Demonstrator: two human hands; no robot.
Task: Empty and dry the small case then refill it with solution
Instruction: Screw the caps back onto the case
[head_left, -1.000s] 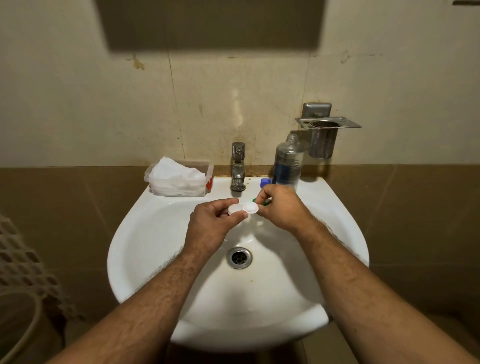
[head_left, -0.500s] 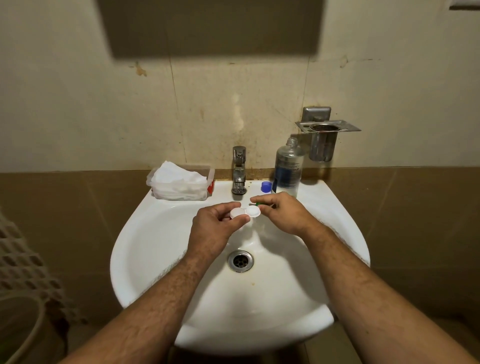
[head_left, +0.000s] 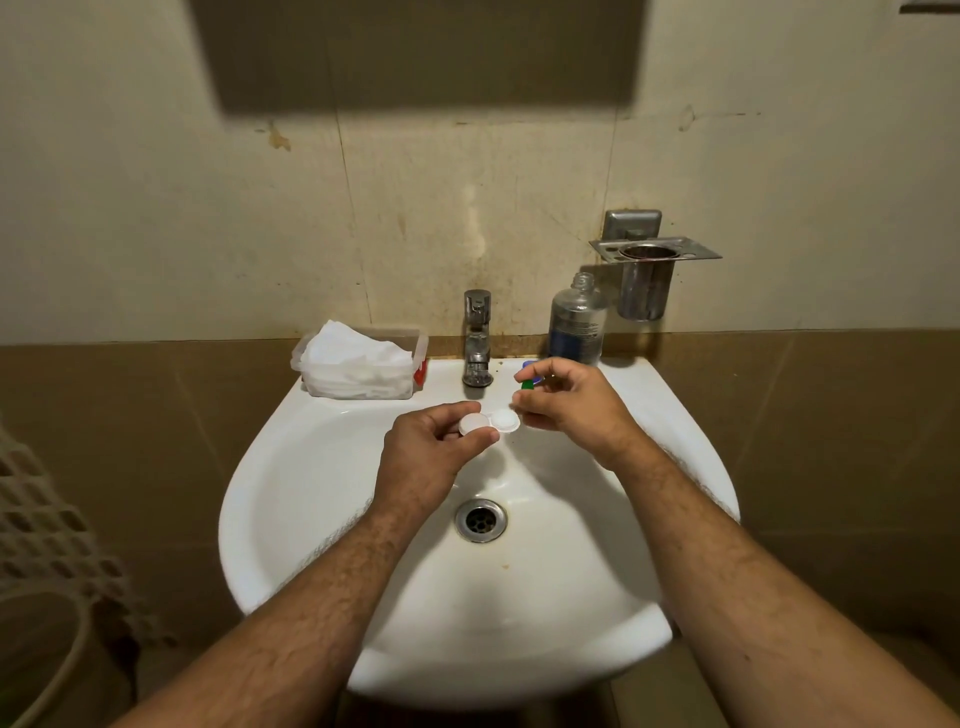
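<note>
The contact lens case (head_left: 490, 422), a small white two-well piece, is held level above the bowl of a white washbasin (head_left: 291, 499), between the tap and the drain. The person's left hand (head_left: 434, 457) grips its left well, thumb curled along the near edge and fingers wrapped behind. The right hand (head_left: 569, 402) hovers just beside the right well, whose top faces up; whether its lower fingers touch the case cannot be told. That hand pinches a green cap (head_left: 528, 384) between thumb and forefinger, raised a little above the case. A blue cap (head_left: 529, 364) peeks out on the basin ledge just behind the right hand. An uncapped clear solution bottle (head_left: 577, 325) with a dark blue label stands upright on the ledge to the right of the chrome tap (head_left: 478, 338). On the ledge to the tap's left sits a clear tub of white tissues (head_left: 358, 364). A steel tumbler holder (head_left: 649, 275) is fixed to the stained wall above the bottle. The drain (head_left: 480, 519) lies below the hands.
</note>
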